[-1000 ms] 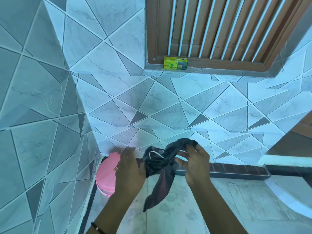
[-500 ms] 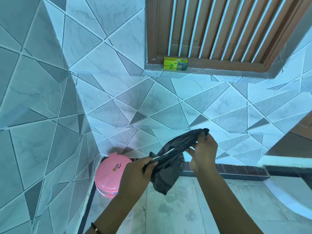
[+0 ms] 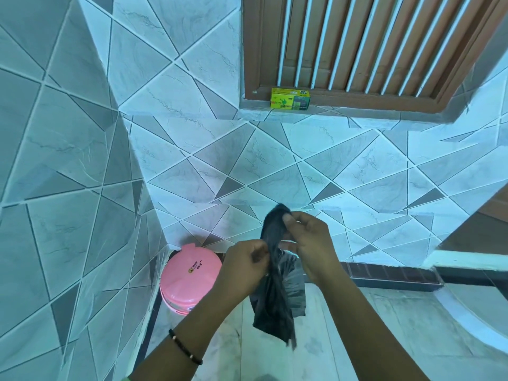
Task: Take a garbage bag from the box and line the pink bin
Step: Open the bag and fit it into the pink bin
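A tiled corner fills the view: pale grey wall tiles (image 3: 192, 166) cut into triangles, with a brown wooden window frame (image 3: 357, 50) and its white bars high on the right. On the sill at the far side sits the yellow and green box (image 3: 290, 98), well apart from the hands. Down in the corner on the floor (image 3: 343, 339), against the left wall, stands the pink bin (image 3: 187, 279) with its lid closed.

In front of the bin, near the camera, both hands hold a black garbage bag (image 3: 275, 303). The left hand (image 3: 243, 268) is closed around the bag at its middle, pinching the plastic between thumb and fingers. The right hand (image 3: 308, 240) grips the upper end just above and to the right, its thumb pressing the top of the bag. The rest of the bag hangs down crumpled between the forearms, clear of the floor. A thin black bracelet (image 3: 185, 347) circles the left wrist.
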Motion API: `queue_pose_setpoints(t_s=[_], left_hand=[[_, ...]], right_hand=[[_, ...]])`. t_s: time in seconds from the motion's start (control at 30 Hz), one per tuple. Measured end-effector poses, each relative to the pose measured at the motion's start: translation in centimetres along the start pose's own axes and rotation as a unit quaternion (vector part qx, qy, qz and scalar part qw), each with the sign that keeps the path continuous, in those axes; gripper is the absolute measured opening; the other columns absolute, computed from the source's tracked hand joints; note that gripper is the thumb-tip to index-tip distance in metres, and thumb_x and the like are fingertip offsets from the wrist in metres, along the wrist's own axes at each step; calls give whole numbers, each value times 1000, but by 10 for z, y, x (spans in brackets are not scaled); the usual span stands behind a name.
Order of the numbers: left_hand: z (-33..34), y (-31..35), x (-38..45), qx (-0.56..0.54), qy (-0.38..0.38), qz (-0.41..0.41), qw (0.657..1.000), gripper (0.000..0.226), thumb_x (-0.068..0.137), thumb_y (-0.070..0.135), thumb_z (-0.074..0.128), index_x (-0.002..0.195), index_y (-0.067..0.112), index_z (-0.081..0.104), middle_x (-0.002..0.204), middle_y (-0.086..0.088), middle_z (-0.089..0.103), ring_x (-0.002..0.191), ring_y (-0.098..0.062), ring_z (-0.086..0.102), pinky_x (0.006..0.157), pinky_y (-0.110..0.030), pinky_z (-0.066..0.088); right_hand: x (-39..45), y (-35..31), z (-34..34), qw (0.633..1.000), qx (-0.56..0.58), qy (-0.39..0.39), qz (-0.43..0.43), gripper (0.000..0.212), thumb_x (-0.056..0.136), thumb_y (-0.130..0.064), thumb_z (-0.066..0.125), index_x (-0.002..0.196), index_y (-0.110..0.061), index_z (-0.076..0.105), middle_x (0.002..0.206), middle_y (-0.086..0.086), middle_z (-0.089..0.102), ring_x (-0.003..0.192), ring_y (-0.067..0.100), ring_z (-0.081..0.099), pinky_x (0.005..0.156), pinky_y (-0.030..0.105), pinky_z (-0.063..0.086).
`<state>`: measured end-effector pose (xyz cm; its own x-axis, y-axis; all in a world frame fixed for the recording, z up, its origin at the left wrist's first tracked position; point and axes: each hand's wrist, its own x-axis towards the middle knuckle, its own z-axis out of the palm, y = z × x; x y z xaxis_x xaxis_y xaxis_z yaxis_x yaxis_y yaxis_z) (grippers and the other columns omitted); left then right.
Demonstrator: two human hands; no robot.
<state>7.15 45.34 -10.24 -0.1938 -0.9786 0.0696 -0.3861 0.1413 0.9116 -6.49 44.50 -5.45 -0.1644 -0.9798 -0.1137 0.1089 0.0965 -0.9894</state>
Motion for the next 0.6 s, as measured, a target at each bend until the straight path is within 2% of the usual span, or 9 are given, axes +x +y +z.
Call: queue_pose_setpoints(t_s=[0.1,0.2,0.27,0.33,0.37,0.43,0.47,0.53,0.6], left_hand=[[2,2,-2,-79,8,-74,994,25,78,32,53,76,10,65,74,-18,68,61,-20,57,62,-45,52],[5,14,-6,-207,-31,-150,966,37,87,41,48,75,9,62,69,-17,60,59,-17,53,55,-26,43],[6,15,-7,-240,-54,-144,959,40,82,49,59,91,11,66,80,-6,69,67,-18,61,56,-23,46],[7,10,-7,-210,-56,-124,968,55,71,48,72,111,12,62,96,-10,73,81,-22,67,63,-28,48],[6,10,-8,-226,-51,-130,964,53,73,43,74,114,11,60,97,-11,73,82,-22,69,64,-28,50],[2,15,-8,-314,-58,-164,933,37,85,38,63,109,9,63,90,-8,73,75,-17,70,61,-26,53],[0,15,-7,-368,-68,-188,908,38,87,42,56,105,9,64,86,-6,73,73,-17,69,63,-27,55],[-3,14,-5,-451,-68,-217,863,48,82,53,52,97,10,65,87,-9,71,78,-22,67,76,-34,56],[-6,11,-2,-502,-53,-236,830,50,80,55,53,92,7,61,88,-13,67,86,-25,65,87,-39,52]], right_hand=[[-5,4,-3,1000,8,-3,-10,8,89,-3,58,82,0,61,61,7,65,50,13,63,51,23,54],[-4,7,-2,999,-2,29,-20,11,88,-1,59,77,-2,62,56,4,66,47,13,63,48,22,53],[-3,6,-2,999,-23,25,-17,13,86,0,61,74,-4,62,53,0,65,47,9,62,46,16,49],[-2,6,-3,999,-37,7,-3,12,85,1,61,75,-6,64,57,-2,67,50,5,63,45,13,46],[-3,6,-3,999,-32,-7,5,11,85,0,61,77,-6,64,61,0,69,53,5,65,47,13,47],[-4,9,-6,998,-41,-38,7,7,86,-1,62,82,-5,66,69,3,72,59,5,67,53,15,51],[-5,10,-8,996,-62,-58,0,7,86,-2,62,84,-4,68,72,5,73,62,6,67,58,16,52],[-8,16,-10,989,-103,-110,-5,13,88,-8,61,91,-2,72,83,10,75,72,12,69,69,22,55],[-14,22,-8,976,-131,-175,2,19,89,-16,61,100,-6,72,101,11,74,89,13,69,84,27,55]])
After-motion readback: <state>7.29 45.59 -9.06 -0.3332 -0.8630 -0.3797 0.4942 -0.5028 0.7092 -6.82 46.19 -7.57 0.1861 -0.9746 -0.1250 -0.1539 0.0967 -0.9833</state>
